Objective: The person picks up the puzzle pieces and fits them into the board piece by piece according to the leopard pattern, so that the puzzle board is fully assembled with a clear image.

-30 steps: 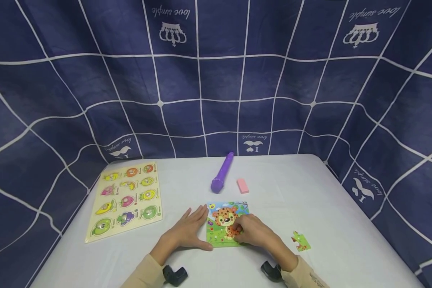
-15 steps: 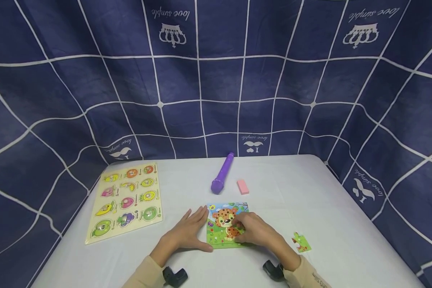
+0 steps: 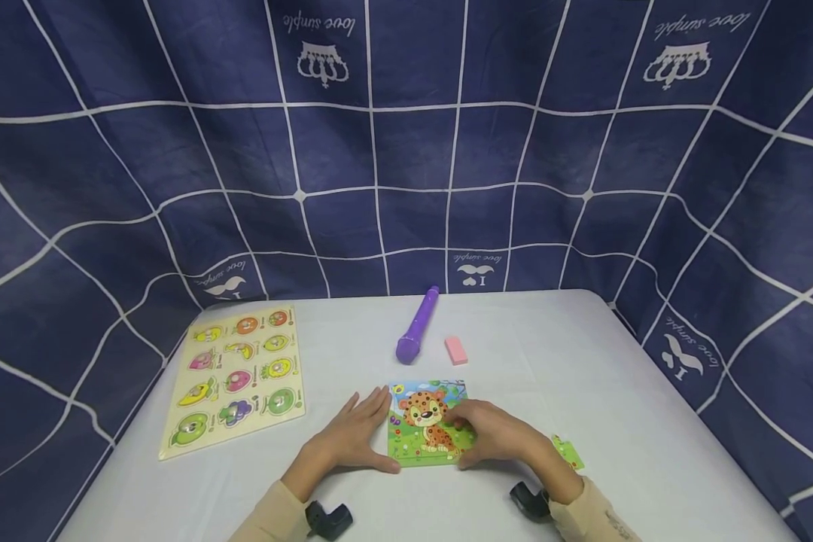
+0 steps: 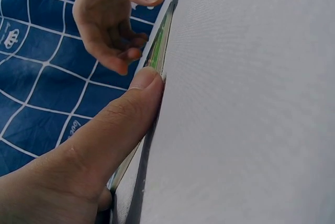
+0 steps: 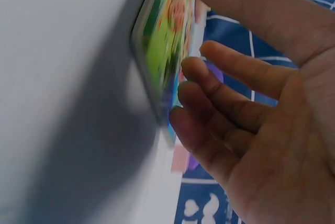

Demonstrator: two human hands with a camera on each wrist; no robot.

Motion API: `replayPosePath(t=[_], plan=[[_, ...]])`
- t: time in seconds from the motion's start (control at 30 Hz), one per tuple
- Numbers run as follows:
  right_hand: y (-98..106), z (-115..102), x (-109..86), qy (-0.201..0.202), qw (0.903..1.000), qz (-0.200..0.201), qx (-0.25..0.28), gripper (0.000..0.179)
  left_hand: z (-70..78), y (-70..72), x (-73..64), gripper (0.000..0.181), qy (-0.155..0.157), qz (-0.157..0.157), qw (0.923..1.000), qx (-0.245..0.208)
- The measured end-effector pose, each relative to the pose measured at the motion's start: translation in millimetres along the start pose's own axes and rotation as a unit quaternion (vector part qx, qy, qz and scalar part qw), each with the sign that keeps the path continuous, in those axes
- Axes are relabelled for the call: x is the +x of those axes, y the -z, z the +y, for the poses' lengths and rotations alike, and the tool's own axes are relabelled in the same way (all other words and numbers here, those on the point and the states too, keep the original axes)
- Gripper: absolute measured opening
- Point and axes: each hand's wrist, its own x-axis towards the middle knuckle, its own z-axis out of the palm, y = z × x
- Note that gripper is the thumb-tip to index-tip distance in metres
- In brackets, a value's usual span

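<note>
A square jigsaw puzzle [image 3: 420,440] with a cartoon leopard on grass lies flat at the middle of the table. My left hand [image 3: 357,434] lies along its left side, fingers spread and thumb at the lower left corner. In the left wrist view, the left thumb [image 4: 120,119] touches the puzzle's edge. Over the puzzle's right side hovers my right hand [image 3: 497,433], which covers part of the picture. Its fingers are loosely bent and hold nothing in the right wrist view. One loose green puzzle piece [image 3: 569,454] lies on the table behind the right wrist, partly hidden by it.
A wooden fruit peg board [image 3: 244,354] lies at the left. Beyond the puzzle are a purple toy microphone [image 3: 418,325] and a pink eraser-like block [image 3: 456,350]. Dark blue curtain [image 3: 406,150] with white lines surrounds the white table [image 3: 352,331].
My right hand has let go of the puzzle's lower right part and drawn back to the right, opening its fingers and showing more of the leopard. The left hand has stayed in place.
</note>
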Motion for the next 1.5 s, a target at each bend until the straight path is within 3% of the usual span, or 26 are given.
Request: replayPosePath(t=[0.33,0.6,1.0,1.1,1.33,1.5], plan=[[15,30,-30.2,-0.064,0.9975,0.011,0.03,0.063,2.4,-0.6,-0.6,0.129,0.004,0.002,1.0,-0.003],[32,63,-65.9,-0.123,0.9909,0.037,0.038,0.065,0.0,-3.2,3.7,0.132,0.007,0.009,0.9999,0.012],[52,97,-111.2,-0.135,0.9888,0.048,0.039,0.069,0.0,-3.0,1.5,0.131,0.002,0.009,1.0,0.0],[54,100,-115.9,-0.148,0.9868,0.049,0.045,0.068,0.1,-3.0,1.3,0.131,0.0,0.011,0.9999,0.0],[50,105,-120.5,-0.122,0.991,0.037,0.042,0.066,1.3,-2.3,0.1,0.13,-0.004,0.016,0.9999,-0.003],[45,106,-119.8,-0.13,0.9905,0.035,0.027,0.065,1.0,-2.3,0.6,0.129,-0.006,0.017,0.9998,-0.003]])
